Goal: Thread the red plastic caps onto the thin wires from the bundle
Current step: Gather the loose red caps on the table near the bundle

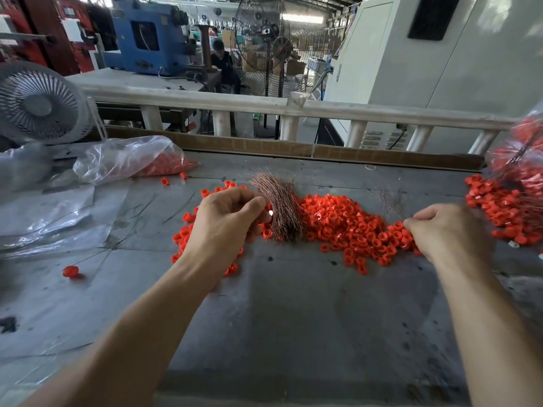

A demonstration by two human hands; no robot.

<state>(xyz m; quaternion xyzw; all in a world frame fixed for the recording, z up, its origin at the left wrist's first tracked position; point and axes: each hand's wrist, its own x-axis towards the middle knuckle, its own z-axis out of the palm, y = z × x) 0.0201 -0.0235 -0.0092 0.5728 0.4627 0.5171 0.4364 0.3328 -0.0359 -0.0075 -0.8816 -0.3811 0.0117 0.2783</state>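
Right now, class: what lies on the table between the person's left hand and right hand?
In the head view, between the left hand and right hand lie the upright wire bundle and the main pile of red caps.

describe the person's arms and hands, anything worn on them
Both arms are bare as far as the picture shows, no sleeves in view. The left hand and right hand wear no gloves; no rings, watch or bands show.

The near half of the grey table (293, 333) lies bare. Across the middle, the red caps (346, 227) and wire bundle (282, 210) block passage; plastic bags (129, 160) crowd the far left, and capped wires (511, 207) the right.
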